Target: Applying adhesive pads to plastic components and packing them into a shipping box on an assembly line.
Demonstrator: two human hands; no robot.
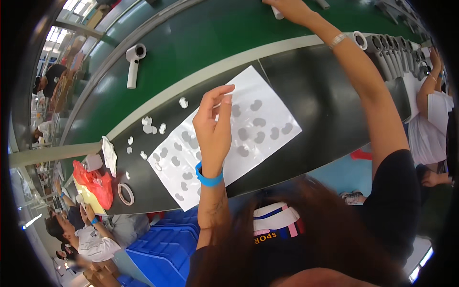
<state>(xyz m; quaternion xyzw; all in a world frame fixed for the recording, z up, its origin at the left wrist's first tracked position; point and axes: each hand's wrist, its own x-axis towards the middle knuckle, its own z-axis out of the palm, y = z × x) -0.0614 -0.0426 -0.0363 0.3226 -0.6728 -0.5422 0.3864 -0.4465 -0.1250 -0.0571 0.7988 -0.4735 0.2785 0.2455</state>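
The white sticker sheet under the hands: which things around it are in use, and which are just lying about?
In use:
left hand, fingers pinched above the sticker sheet
right hand on a white part at the green belt

Lying about:
tape roll
red bag
white device
blue bins

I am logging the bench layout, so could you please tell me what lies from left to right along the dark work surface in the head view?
Red plastic bag → roll of tape → white backing sheet with grey sticker shapes, with the left hand raised in front of it → row of white handheld devices.
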